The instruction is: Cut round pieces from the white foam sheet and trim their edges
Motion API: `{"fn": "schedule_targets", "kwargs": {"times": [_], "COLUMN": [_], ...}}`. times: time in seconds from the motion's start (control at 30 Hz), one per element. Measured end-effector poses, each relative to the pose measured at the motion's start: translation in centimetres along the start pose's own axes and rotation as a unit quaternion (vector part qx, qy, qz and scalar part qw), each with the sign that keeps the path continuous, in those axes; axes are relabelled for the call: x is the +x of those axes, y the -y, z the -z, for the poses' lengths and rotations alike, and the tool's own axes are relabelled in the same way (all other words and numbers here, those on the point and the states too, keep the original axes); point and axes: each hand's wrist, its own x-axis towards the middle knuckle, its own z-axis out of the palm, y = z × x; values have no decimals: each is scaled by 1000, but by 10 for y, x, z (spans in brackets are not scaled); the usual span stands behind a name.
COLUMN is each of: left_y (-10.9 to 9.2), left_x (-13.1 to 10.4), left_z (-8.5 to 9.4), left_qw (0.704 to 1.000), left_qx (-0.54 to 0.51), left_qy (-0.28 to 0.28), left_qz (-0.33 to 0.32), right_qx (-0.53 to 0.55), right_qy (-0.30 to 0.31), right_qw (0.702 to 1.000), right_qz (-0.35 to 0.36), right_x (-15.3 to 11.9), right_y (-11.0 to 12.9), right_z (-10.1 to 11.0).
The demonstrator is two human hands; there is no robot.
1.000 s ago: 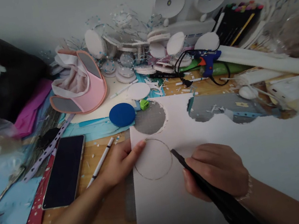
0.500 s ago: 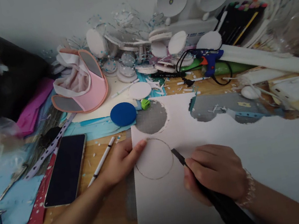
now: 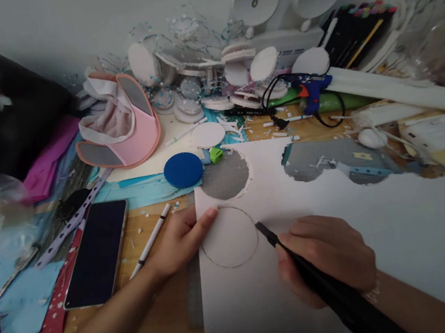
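Board [image 3: 363,256] sits near, centre to right. Looks light, stiff, probably crumbly at cut edges; best held flat on the solid near part. Right hand [image 3: 332,253] clamped round cutter [image 3: 336,301], tip at circle [image 3: 229,237]'s right side. Left hand [image 3: 179,240]: thumb on board's left edge, can't tell if fingers pinch underneath. Count: one board, one cutter, one circle, one phone [image 3: 97,254].

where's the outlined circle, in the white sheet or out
In: the outlined circle sits within the white sheet, bounded by a thin dark line. Whether that line is cut through, I cannot tell.
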Motion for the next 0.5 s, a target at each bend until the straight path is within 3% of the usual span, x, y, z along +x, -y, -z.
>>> {"fn": "schedule_targets", "kwargs": {"times": [0.13, 0.5], "left_y": [2, 1], "left_x": [0, -1], "left_z": [0, 0], "left_qw": [1000, 1000], "left_qx": [-11, -21], "left_qy": [1, 6], "left_qz": [3, 10], "right_qx": [-18, -5], "right_qy": [-22, -5], "right_qw": [999, 1000], "right_qz": [-15, 7], "right_x": [0, -1], "right_y": [1, 1], "right_z": [2, 1]}}
